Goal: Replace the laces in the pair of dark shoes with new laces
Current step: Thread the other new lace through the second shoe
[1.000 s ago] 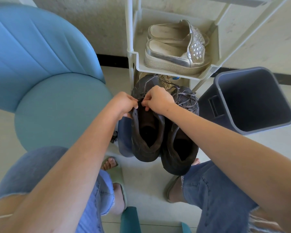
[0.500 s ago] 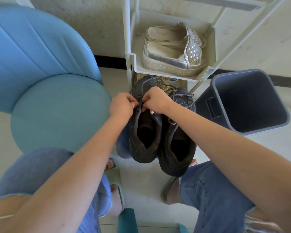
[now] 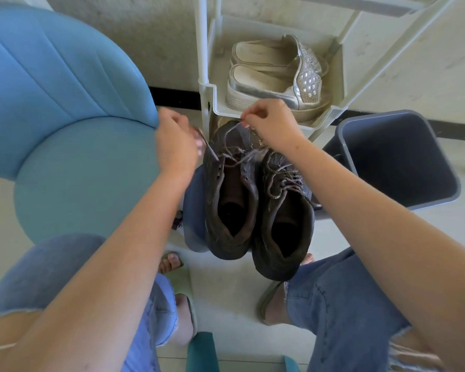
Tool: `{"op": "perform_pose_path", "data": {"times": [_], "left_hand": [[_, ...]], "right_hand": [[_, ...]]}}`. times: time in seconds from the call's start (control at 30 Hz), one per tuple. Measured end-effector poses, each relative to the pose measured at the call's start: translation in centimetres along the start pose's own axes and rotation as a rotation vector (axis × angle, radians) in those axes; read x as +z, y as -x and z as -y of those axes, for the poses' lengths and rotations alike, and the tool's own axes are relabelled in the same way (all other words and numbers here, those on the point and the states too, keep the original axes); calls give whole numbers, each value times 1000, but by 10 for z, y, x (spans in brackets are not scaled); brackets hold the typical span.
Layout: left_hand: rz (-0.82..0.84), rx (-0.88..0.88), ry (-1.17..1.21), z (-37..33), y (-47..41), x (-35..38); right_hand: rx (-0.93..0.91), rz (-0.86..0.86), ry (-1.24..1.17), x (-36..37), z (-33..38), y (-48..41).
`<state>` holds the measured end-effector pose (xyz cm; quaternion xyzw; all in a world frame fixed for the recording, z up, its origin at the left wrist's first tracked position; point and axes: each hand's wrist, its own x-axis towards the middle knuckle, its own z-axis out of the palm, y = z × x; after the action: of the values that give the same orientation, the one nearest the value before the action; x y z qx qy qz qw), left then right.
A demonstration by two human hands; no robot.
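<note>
Two dark shoes (image 3: 282, 232) stand side by side in the middle of the frame, just below a white shelf (image 3: 216, 100). The left grip (image 3: 176, 146), a bare hand, pinches one end of the lace (image 3: 234, 154) on the left shoe (image 3: 232, 200). The right grip (image 3: 273, 124) pinches the other end, up by the shelf, and the lace hangs loose.

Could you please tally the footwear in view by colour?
Dark shoes: 2
Silver shoes: 2
Green slippers: 2
Total: 6
Something golden under the shelf is too hidden to count.
</note>
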<state>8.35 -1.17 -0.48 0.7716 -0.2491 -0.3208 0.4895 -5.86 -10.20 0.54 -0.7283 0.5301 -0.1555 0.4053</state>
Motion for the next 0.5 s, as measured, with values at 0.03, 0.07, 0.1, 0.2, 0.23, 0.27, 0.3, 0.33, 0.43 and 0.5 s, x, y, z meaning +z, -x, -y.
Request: {"op": "perform_pose_path", "data": {"times": [0.03, 0.07, 0.1, 0.2, 0.23, 0.27, 0.3, 0.33, 0.43, 0.5], "left_hand": [[-51, 27, 141, -10, -2, -4], [-103, 47, 294, -20, -5, -9], [-166, 74, 424, -30, -9, -15], [-440, 128, 649, -44, -25, -38], [-512, 120, 626, -44, -32, -45], [-558, 93, 524, -43, -39, -51], [-548, 60, 322, -40, -43, -54], [-478, 33, 61, -36, -43, -53], [28, -14, -470, -18, -28, -33], [383, -68, -647, -8, -12, -16]], "right_hand": [[19, 26, 25, -1, -3, 0], [41, 74, 75, -1, -6, 0], [59, 131, 134, 0, -8, 1], [106, 207, 233, -2, -12, 1], [120, 200, 237, -2, -12, 0], [127, 194, 251, -3, -12, 0], [131, 203, 279, -4, -12, 0], [134, 230, 319, -6, -12, 0], [162, 383, 432, -10, -12, 1], [172, 466, 494, -11, -12, 3]]}}
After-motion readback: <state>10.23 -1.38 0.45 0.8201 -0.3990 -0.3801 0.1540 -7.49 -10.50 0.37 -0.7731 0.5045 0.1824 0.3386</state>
